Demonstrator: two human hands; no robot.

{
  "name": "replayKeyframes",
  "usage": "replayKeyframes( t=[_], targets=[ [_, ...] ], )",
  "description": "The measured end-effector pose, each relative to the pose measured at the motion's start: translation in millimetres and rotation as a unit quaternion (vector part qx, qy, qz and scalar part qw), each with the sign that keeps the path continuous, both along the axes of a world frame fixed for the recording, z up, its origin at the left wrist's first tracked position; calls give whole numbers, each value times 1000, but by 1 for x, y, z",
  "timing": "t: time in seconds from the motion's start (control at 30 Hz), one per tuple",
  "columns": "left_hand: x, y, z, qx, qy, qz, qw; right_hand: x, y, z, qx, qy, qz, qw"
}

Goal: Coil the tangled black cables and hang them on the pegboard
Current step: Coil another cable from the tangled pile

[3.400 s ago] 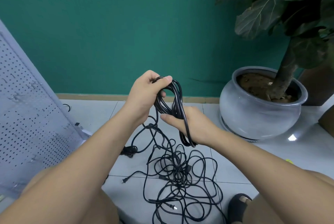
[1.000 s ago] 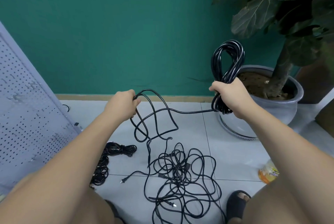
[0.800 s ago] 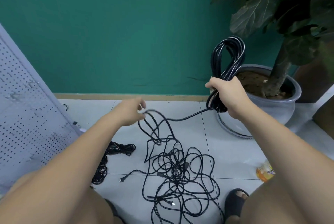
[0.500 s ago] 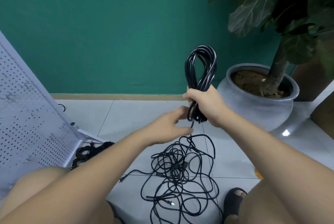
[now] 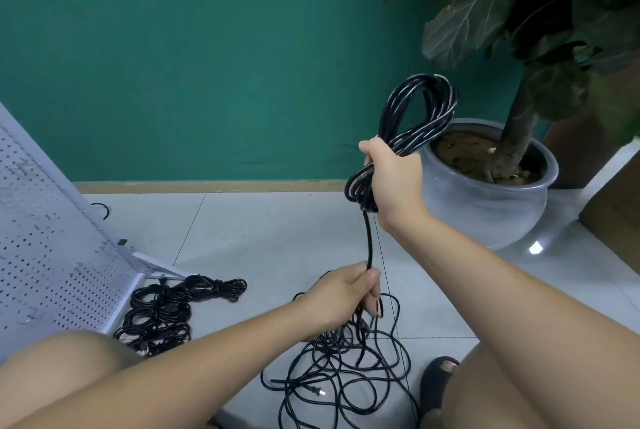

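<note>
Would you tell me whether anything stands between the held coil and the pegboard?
Nothing visible does: the coil in the right hand has open air toward the pegboard; bundled cables lie on the floor at its foot.

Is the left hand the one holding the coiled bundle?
No, the right hand grips the coiled bundle, while the left hand holds the single strand running down from it.

Two bare hands, both gripping.
Right hand (image 5: 391, 179): raised, forearm extended, fist round coiled cable (image 5: 420, 110). Left hand (image 5: 341, 297): lower, forearm reaching across, fingers curled round cable strand (image 5: 369, 241) beneath the right.
</note>
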State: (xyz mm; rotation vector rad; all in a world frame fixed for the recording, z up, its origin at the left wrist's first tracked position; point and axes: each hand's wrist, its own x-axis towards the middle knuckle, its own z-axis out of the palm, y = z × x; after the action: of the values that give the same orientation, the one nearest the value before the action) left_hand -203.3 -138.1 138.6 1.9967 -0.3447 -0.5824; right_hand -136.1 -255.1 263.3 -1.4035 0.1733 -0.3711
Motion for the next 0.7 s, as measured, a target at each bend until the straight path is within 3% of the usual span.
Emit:
replayKeyframes(
  t=[0.17, 0.27, 0.37, 0.53, 0.7],
  targets=[
    [-4, 5, 34, 29, -100, 29, 994, 12, -5, -9, -167, -11, -30, 986],
    [1, 22, 61, 26, -134, 51, 989, 19, -14, -20, -387, 42, -23, 921],
    [10, 44, 79, 50, -135, 50, 988, 25, -22, -28, -501, 73, -8, 862],
    [15, 74, 96, 126, -72, 34, 989, 29, -40, -26, -514, 122, -17, 849],
    [26, 84, 102, 99, -142, 74, 982, 24, -26, -32, -536, 127, 63, 832]
  ],
)
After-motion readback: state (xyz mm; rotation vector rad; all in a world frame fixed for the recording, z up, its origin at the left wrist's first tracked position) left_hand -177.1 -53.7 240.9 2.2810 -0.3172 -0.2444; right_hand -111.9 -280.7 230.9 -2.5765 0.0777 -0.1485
